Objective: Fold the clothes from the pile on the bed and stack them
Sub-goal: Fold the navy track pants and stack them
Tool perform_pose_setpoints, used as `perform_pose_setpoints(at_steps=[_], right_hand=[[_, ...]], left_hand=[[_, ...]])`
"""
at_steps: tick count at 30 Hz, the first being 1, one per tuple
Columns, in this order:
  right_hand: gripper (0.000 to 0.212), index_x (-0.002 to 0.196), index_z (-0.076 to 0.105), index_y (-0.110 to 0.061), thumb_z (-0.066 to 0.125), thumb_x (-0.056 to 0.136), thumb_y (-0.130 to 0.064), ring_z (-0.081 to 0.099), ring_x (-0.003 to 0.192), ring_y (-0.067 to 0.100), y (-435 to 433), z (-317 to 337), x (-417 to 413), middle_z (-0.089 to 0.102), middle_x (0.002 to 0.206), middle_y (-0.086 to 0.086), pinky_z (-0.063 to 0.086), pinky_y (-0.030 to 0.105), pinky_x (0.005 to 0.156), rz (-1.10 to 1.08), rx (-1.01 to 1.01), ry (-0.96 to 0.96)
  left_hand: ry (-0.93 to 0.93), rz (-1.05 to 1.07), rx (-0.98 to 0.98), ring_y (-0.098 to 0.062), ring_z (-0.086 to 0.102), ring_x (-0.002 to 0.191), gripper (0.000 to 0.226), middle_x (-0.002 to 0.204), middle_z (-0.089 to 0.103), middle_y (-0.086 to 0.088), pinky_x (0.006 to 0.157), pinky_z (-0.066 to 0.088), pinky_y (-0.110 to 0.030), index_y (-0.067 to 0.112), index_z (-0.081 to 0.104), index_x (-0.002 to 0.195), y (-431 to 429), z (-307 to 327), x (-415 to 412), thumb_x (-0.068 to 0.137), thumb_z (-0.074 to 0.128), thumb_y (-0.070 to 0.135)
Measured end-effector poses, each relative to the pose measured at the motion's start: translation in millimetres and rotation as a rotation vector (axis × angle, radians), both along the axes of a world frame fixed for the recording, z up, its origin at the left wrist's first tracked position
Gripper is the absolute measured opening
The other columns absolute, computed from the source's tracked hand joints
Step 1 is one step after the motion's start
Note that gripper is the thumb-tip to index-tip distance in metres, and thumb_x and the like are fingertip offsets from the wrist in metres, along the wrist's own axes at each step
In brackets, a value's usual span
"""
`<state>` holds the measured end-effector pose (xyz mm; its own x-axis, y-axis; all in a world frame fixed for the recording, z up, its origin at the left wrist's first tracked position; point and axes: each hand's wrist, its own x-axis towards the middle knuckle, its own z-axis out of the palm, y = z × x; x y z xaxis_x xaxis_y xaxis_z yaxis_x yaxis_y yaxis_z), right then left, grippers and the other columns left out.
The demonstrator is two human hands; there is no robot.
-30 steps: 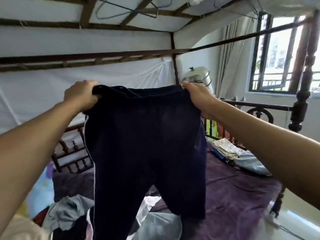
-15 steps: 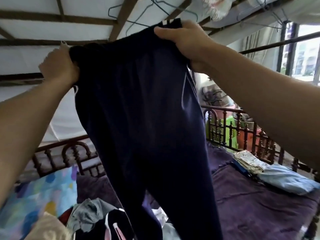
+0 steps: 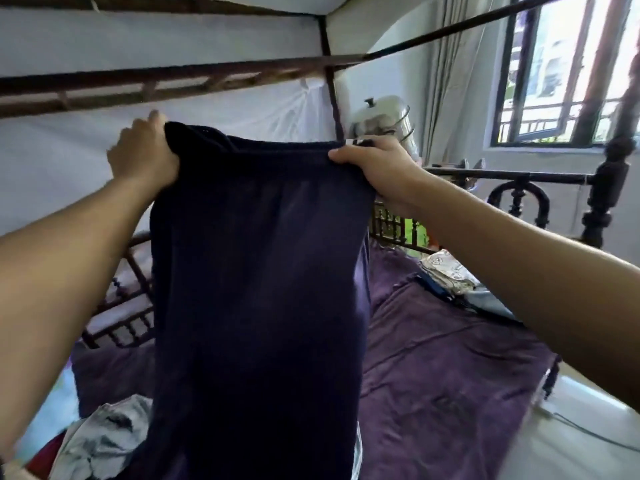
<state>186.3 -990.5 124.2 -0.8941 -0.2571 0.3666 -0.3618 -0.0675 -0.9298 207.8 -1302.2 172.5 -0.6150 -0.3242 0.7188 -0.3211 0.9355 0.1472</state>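
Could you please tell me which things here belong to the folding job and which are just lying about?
Job: navy trousers, left hand, right hand, clothes pile, folded stack, purple bedcover.
Lying about: steel pot, curtain.

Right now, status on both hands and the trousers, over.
Left hand and right hand each grip an end of the waistband. Navy trousers hang in air over purple bedspread. Unfolded pile beneath, lower left.

Both arms were stretched forward and up, nearly straight. The left grip (image 3: 142, 157) and right grip (image 3: 375, 168) were level, apart, each clenched on the waistband of the dark trousers (image 3: 259, 271).
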Motion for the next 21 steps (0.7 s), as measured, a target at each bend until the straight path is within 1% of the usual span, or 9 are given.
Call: perform_pose_setpoints(at_steps=[2,3,5,8,10,12,14,18,21], right_hand=[[0.018,0.084,0.068,-0.001,0.075,0.078,-0.017,0.065,0.075,0.024,26,-41,-36,0.068,0.082,0.013,0.056,0.047,0.079,-0.056,0.063,-0.025],[0.016,0.084,0.068,-0.002,0.074,0.079,-0.016,0.064,0.072,0.020,42,-61,-54,0.067,0.079,0.010,0.057,0.041,0.073,-0.075,0.091,-0.038],[0.012,0.076,0.063,-0.011,0.073,0.081,-0.015,0.062,0.066,0.014,73,-99,-92,0.064,0.072,0.002,0.053,0.030,0.065,-0.096,0.149,-0.080],[0.020,0.072,0.055,-0.015,0.073,0.081,-0.020,0.061,0.069,0.019,126,-161,-162,0.062,0.072,0.004,0.052,0.036,0.067,-0.141,0.267,-0.178],[0.021,0.074,0.056,-0.010,0.072,0.079,-0.022,0.059,0.072,0.023,162,-205,-216,0.060,0.075,0.007,0.051,0.039,0.066,-0.161,0.336,-0.247],[0.013,0.081,0.057,-0.014,0.069,0.085,-0.018,0.059,0.072,0.018,198,-247,-267,0.059,0.076,0.001,0.052,0.028,0.059,-0.193,0.357,-0.345],[0.013,0.092,0.052,-0.018,0.064,0.090,-0.016,0.057,0.073,0.013,235,-289,-313,0.056,0.081,-0.002,0.049,0.022,0.056,-0.242,0.400,-0.442],[0.014,0.090,0.053,-0.019,0.063,0.089,-0.028,0.059,0.090,0.023,314,-375,-400,0.060,0.089,-0.001,0.051,0.038,0.080,-0.387,0.616,-0.543],[0.020,0.090,0.052,-0.012,0.061,0.091,-0.030,0.058,0.090,0.029,364,-425,-446,0.057,0.085,0.003,0.048,0.044,0.082,-0.521,0.690,-0.624]], left_hand=[[-0.093,-0.056,-0.033,-0.044,0.050,0.104,0.022,0.109,0.051,-0.025,0.072,0.037,-0.047,0.006,0.043,0.109,22,-38,-47,0.088,0.046,0.011],[-0.142,-0.070,-0.038,-0.043,0.050,0.103,0.021,0.108,0.051,-0.025,0.071,0.036,-0.046,0.006,0.043,0.108,37,-57,-72,0.087,0.046,0.010],[-0.244,-0.099,-0.050,-0.042,0.051,0.101,0.022,0.109,0.052,-0.023,0.070,0.037,-0.045,0.008,0.044,0.108,66,-95,-122,0.086,0.046,0.007],[-0.349,-0.182,-0.061,-0.040,0.056,0.097,0.022,0.109,0.058,-0.018,0.070,0.043,-0.044,0.014,0.048,0.103,110,-156,-203,0.083,0.047,0.005],[-0.426,-0.227,-0.041,-0.038,0.058,0.094,0.021,0.106,0.061,-0.015,0.068,0.045,-0.042,0.018,0.051,0.101,143,-199,-260,0.084,0.047,0.007],[-0.540,-0.244,-0.025,-0.037,0.058,0.097,0.024,0.110,0.061,-0.013,0.070,0.044,-0.039,0.020,0.052,0.106,182,-241,-317,0.085,0.050,0.010],[-0.657,-0.253,-0.017,-0.036,0.058,0.101,0.025,0.113,0.061,-0.013,0.072,0.039,-0.037,0.021,0.052,0.111,226,-282,-369,0.087,0.053,0.014],[-0.773,-0.352,0.017,-0.034,0.057,0.102,0.022,0.112,0.062,-0.009,0.072,0.034,-0.036,0.021,0.052,0.111,309,-356,-468,0.090,0.053,0.017],[-0.810,-0.445,0.034,-0.032,0.057,0.103,0.025,0.113,0.060,-0.006,0.070,0.036,-0.037,0.021,0.050,0.113,369,-407,-535,0.090,0.051,0.012]])
